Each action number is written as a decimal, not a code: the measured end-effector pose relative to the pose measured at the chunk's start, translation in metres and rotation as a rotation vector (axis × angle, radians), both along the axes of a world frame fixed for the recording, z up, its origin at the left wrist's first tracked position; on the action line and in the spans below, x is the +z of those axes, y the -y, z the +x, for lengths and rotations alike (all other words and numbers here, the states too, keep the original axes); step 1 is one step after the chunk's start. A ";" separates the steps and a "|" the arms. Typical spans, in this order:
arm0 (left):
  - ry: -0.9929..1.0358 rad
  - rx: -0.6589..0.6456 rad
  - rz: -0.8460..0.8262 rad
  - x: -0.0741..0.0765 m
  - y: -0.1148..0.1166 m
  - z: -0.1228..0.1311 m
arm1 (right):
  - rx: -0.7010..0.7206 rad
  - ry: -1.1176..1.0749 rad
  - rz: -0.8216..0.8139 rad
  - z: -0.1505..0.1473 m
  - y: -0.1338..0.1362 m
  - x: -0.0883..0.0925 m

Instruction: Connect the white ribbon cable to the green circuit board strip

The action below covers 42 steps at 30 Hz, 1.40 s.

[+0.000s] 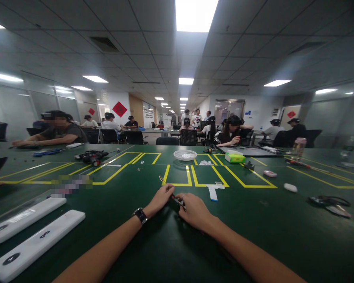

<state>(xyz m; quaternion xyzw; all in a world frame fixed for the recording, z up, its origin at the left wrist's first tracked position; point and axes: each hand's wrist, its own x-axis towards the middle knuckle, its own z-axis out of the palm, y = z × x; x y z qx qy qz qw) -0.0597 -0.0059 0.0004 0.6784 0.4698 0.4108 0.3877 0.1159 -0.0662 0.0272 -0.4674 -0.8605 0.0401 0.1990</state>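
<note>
Both my hands meet over the green table [153, 236], near its middle. My left hand [163, 195], with a dark watch [140, 215] on its wrist, is closed in a pinch on a slim, dark object [176, 201]. A thin brownish end of it sticks up past the fingertips. My right hand [194, 210] has its fingers curled round the object's other end, close beside the left. The object's exact kind is too small and too covered to make out. Just beyond the right hand lie white paper pieces [212, 193], one with a blue edge.
Yellow tape outlines [178, 184] mark the tabletop. Farther back stand a clear ribbed bowl [185, 155] and a green tissue pack [235, 157]. Two long white cases [38, 243] lie at left, a white mouse [290, 188] and dark cables [327, 202] at right. Several people sit beyond.
</note>
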 end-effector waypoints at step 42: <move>0.557 -0.034 -0.280 -0.001 0.015 0.010 | -0.362 0.119 -0.026 0.045 -0.053 -0.025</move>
